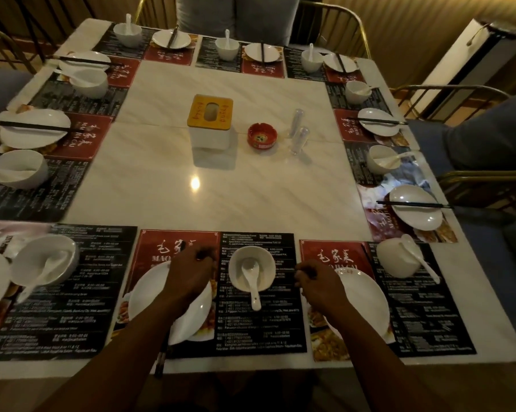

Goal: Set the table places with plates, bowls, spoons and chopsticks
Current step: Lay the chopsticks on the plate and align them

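Both hands (191, 275) grip chopsticks (161, 362) (over near plates (369, 298)).

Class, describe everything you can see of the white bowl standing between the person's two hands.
The bowl is white, round and glossy, ceramic by its look, with a thick rim and deep sides. It stands upright on the dark printed part of a placemat near the table's near edge. A white spoon lies in it, scoop on the bottom and handle over the near rim. The left hand and right hand flank it without touching it.
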`<state>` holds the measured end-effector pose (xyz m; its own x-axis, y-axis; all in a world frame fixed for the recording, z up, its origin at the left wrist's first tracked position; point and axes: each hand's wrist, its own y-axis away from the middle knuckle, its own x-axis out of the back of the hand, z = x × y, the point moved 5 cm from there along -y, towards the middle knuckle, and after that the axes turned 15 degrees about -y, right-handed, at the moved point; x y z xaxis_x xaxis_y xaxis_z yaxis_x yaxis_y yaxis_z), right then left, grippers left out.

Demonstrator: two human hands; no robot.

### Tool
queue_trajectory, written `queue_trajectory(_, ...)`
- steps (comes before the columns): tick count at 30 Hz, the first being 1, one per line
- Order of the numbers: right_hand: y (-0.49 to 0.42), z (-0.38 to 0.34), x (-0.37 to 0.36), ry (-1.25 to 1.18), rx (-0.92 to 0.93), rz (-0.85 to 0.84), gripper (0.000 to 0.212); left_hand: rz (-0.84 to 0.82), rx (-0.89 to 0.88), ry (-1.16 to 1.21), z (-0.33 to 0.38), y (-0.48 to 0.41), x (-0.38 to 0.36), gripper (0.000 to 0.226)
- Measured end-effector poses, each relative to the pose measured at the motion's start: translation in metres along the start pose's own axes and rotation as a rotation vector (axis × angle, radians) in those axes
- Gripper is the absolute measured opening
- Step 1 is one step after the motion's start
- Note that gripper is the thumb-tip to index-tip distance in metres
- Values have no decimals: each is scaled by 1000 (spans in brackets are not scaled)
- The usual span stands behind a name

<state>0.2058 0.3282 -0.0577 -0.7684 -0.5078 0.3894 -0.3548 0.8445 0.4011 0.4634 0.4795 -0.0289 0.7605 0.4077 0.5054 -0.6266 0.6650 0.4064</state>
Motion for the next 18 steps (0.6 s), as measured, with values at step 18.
queue_trajectory(18,65,79,170,85,-148,274,12,-188,-418,-356,95,28,-162,30)
